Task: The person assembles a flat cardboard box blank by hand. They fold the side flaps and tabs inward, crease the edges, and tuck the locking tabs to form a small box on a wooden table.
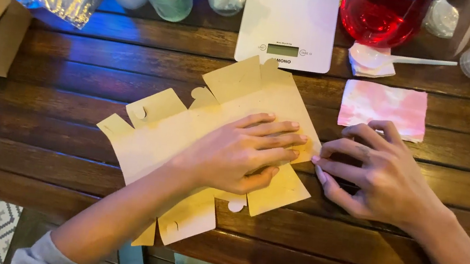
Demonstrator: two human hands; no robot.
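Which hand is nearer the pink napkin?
Right. The right hand sits just below the pink napkin, its fingers at the edge of the flat cardboard box blank. The left hand presses on the blank, farther left.
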